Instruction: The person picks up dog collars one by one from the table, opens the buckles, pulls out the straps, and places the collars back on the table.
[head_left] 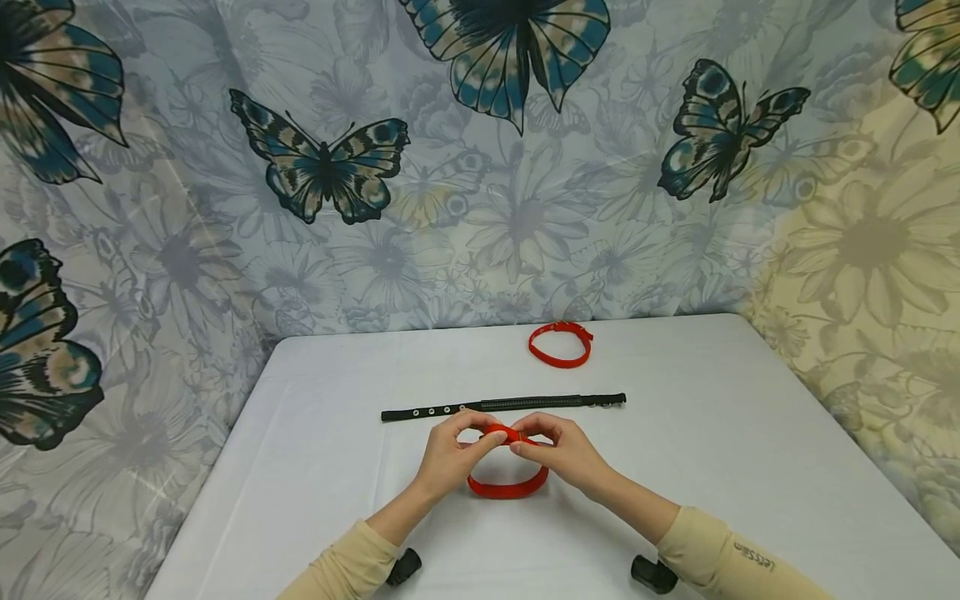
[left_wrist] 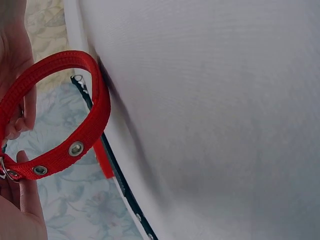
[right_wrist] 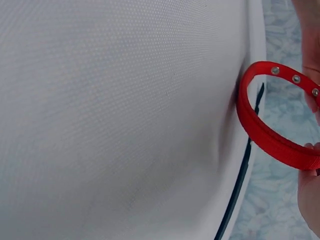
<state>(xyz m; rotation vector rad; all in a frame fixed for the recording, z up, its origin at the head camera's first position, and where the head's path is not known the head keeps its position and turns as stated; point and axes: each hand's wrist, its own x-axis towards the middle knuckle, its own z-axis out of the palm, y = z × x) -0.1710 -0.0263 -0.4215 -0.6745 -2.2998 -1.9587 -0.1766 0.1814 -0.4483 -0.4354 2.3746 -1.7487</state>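
Note:
A red collar (head_left: 507, 490) with metal eyelets and a buckle is bent into a loop between my two hands. At the loop's far side, the left hand (head_left: 452, 452) pinches one part of the band between thumb and fingers. Facing it, the right hand (head_left: 566, 454) pinches the band just beside the left fingertips. The metal buckle (left_wrist: 5, 170) shows at the edge of the left wrist view, near the eyelets (left_wrist: 76, 148). In the right wrist view more eyelets (right_wrist: 296, 78) line the upper part of the collar. Fingers partly hide where the ends meet.
Beyond the hands a black collar (head_left: 525, 403) with eyelets lies stretched flat on the white table (head_left: 322, 467). A second red collar (head_left: 561, 362), closed into a ring, lies near the table's back edge. Butterfly-patterned cloth (head_left: 517, 225) hangs behind.

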